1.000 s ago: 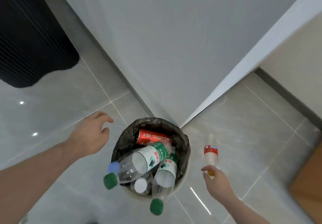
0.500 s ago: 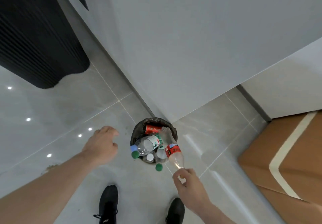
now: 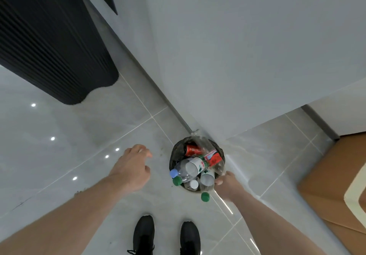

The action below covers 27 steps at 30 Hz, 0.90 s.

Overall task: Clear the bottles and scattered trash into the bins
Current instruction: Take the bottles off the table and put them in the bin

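Red-labelled clear bottle (image 3: 210,155) across the top of the full bin (image 3: 174,155), neck toward the far wall, base at the near right rim, against the fingertips of the right hand (image 3: 225,183). Hard to tell whether those fingers grip the base or only touch it; curled at the bin's edge, palm hidden. Left hand (image 3: 131,167) just left of the bin, above the floor, fingers loosely spread and bent, holding nothing, apart from the bottles. In the black-lined bin: red can (image 3: 193,150) at the far side, green-labelled bottle (image 3: 190,168) with a blue cap lying toward the left, another green-labelled bottle (image 3: 207,181) pointing near, green cap (image 3: 205,196) past the rim. Bin in the corner under the grey wall (image 3: 237,56). Black shoes (image 3: 143,235) near, cardboard box (image 3: 336,185) to the right, dark ribbed cabinet (image 3: 45,36) far left.
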### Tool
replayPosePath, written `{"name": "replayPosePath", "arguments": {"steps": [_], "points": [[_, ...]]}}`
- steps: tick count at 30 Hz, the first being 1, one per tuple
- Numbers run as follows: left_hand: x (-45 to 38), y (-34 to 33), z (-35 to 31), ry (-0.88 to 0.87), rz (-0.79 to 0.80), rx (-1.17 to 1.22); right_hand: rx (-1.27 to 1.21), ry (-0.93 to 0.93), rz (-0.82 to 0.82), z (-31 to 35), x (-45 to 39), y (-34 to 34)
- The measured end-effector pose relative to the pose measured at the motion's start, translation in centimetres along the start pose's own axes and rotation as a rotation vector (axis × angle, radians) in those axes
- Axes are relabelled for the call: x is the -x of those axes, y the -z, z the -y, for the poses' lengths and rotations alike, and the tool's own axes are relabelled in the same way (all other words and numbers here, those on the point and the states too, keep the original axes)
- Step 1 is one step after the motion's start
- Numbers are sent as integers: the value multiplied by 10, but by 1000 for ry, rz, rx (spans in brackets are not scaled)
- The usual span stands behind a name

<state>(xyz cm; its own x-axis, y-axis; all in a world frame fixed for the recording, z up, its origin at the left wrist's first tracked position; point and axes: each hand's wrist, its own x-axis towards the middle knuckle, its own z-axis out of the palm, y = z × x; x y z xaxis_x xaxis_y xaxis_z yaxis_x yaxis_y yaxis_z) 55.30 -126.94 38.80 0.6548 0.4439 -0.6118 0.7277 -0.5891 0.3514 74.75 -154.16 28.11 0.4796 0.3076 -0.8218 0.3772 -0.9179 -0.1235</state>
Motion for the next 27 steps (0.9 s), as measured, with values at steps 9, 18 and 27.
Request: {"name": "replayPosePath", "arguments": {"steps": [9,18,27], "points": [[11,16,-5,45,-66,-1,-105,-30,-75,-15,-3,30],[37,19,-27,91,-78,14,-20,147,-167,12,31,46],[240,91,-33,284,22,-33,305,331,-57,116,241,93]]}}
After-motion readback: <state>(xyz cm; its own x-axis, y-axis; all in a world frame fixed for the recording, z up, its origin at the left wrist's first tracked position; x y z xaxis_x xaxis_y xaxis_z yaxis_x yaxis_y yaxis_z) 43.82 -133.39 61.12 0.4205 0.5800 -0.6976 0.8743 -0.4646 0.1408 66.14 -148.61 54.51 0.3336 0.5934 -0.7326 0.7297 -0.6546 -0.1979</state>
